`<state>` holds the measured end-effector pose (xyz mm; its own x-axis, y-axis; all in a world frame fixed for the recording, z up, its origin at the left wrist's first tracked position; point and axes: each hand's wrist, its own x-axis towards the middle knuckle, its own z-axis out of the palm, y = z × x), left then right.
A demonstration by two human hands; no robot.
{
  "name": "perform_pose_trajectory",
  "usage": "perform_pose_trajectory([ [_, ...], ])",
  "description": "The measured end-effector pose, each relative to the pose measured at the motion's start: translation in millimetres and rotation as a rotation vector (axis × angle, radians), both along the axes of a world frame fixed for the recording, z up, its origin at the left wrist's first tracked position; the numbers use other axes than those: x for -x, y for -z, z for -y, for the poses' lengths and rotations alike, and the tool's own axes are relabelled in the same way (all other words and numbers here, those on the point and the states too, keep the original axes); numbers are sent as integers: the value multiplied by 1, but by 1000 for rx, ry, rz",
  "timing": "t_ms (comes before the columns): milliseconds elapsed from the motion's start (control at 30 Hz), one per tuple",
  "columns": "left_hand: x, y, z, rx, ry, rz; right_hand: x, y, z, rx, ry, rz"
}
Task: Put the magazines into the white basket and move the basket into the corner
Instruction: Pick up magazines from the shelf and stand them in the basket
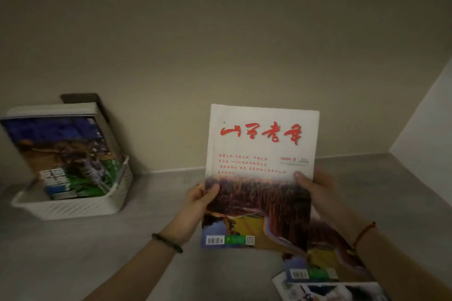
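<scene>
- Dim all over, flat warm-grey cast, no lamp in view.
- Side wall [425, 115] is the brightest patch; back wall [220, 44] is darker and fades toward the top corners.
- Magazine [263, 144]: white cover top is the lightest thing, no glare. Red title is readable, small print too soft.
- Basket [73, 205] and its contents are smeared; dark shadow behind it on the back wall.
- Wide-angle stretch: arms [146, 264] splay at the bottom edge, wall base line bends.
- Bottom-right corner is soft.

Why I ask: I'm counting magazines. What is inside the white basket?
A stack of magazines stands tilted in the white basket, a blue-and-green cover in front. Those behind it and the basket's bottom are covered.
</scene>
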<state>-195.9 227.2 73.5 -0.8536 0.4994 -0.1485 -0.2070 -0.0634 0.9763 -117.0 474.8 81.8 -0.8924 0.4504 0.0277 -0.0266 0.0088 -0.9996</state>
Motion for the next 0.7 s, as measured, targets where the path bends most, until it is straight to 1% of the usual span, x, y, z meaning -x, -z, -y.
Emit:
perform_pose_trajectory([
  [133, 28, -24, 78, 49, -191, -107, 45, -19, 79, -71, -137, -23],
  [267, 57, -50, 169, 85, -353, -225, 97, -44, 168, -159, -171, -75],
  [400, 96, -73, 257, 142, -522, -287, 148, -69, 257, -268, -194, -152],
  [500, 129, -84, 311, 193, -617, -343, 185, -80, 309, -373, -163, -179],
  [567, 151, -87, 339, 247, -660, -387, 208, -82, 336, -400, -121, -183],
  [633, 174, -85, 359, 298, -667, -372, 226, -80, 357, -383, -98, -165],
  [700, 194, -76, 372, 292, -674, -319, 241, -73, 373, -360, -74, -138],
])
